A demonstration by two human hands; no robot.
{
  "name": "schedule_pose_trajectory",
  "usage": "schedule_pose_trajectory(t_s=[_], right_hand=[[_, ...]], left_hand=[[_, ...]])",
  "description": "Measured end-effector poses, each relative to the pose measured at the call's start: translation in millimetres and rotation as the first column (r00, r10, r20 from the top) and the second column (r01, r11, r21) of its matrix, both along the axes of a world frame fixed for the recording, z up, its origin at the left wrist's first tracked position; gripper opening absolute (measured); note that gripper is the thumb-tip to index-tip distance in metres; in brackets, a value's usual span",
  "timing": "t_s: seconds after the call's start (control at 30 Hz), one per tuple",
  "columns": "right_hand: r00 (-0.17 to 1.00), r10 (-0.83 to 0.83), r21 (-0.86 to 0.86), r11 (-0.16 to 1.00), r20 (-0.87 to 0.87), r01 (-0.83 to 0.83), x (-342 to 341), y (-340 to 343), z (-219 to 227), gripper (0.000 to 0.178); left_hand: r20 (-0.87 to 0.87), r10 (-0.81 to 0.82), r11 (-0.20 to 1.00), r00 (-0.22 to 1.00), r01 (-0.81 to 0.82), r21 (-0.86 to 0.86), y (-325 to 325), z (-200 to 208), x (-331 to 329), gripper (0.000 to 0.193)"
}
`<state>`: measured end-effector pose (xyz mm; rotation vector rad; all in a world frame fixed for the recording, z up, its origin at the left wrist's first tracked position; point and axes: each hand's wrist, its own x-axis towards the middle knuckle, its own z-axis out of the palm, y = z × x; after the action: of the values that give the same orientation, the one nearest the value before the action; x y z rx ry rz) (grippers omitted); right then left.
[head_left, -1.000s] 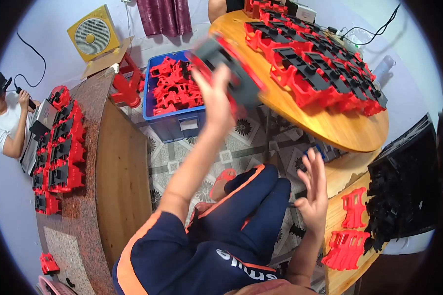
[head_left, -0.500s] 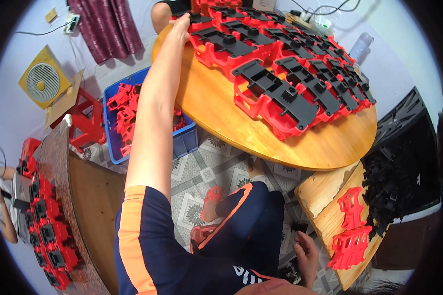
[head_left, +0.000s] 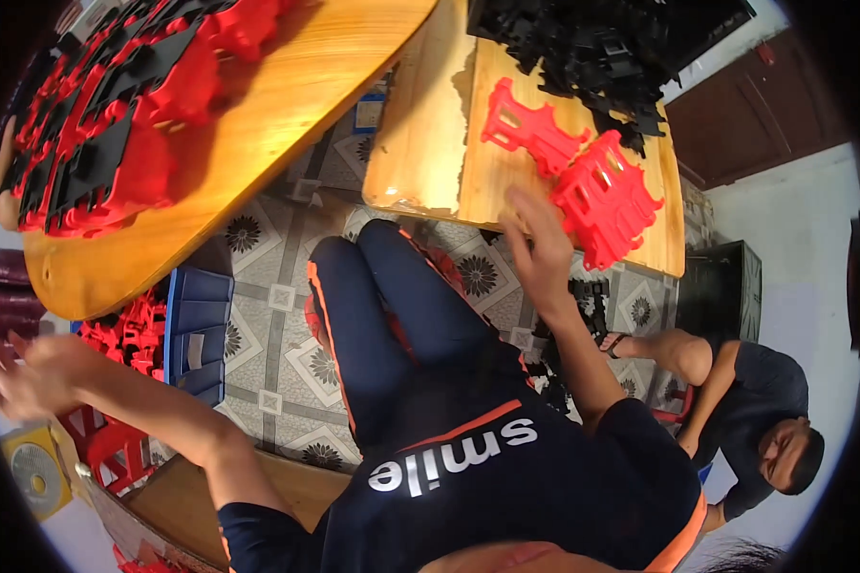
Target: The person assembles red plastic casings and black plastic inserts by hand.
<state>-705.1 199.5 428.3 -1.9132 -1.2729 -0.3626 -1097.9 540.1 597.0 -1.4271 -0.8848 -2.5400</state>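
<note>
My right hand [head_left: 542,253] is raised at the near edge of the small wooden bench, fingers apart and holding nothing. Just beyond it lie red plastic frames [head_left: 610,202], some stacked, with one lone red frame [head_left: 530,126] beside them. My left hand [head_left: 33,377], slightly blurred, is spread in the air at the far left, past the end of the round table [head_left: 287,91]. Nothing shows in it. On that table stand rows of red frames fitted with black plastic parts [head_left: 91,172].
A heap of black plastic parts [head_left: 592,53] lies at the bench's far end. Below the round table stands a blue crate [head_left: 201,325] of red pieces. A co-worker [head_left: 760,411] crouches at right, near black parts [head_left: 588,306] on the floor. A yellow fan [head_left: 36,475] stands lower left.
The view has swung right. My left hand has let go of the parts at the table's far edge and moved off the table. My right hand has risen from beside my lap to the bench.
</note>
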Motion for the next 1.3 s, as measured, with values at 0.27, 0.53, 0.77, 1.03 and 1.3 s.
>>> schedule_pose_trajectory(t_s=[0.27, 0.53, 0.77, 1.03, 1.3], right_hand=[[0.966, -0.246, -0.679, 0.698, 0.075, 0.230, 140, 46, 56, 0.065], [0.965, 0.261, -0.257, 0.932, -0.014, -0.256, 73, 42, 61, 0.021], [0.829, -0.502, -0.006, 0.854, 0.247, 0.520, 284, 27, 87, 0.034], [0.721, -0.305, -0.246, 0.798, 0.623, 0.550, 337, 48, 85, 0.032], [0.952, -0.212, -0.157, 0.971, -0.223, 0.179, 217, 17, 111, 0.033]], left_hand=[[0.492, -0.870, -0.341, -0.025, 0.750, -0.567, -217, -143, 265, 0.057], [0.797, -0.604, -0.353, -0.012, 0.900, -0.255, -202, -186, 387, 0.056], [0.954, -0.300, -0.517, -0.008, 0.842, -0.155, -200, -202, 343, 0.035], [0.990, -0.133, -0.608, -0.049, 0.793, -0.043, -227, -169, 304, 0.042], [0.961, -0.182, -0.688, -0.208, 0.725, 0.027, -219, -202, 257, 0.048]])
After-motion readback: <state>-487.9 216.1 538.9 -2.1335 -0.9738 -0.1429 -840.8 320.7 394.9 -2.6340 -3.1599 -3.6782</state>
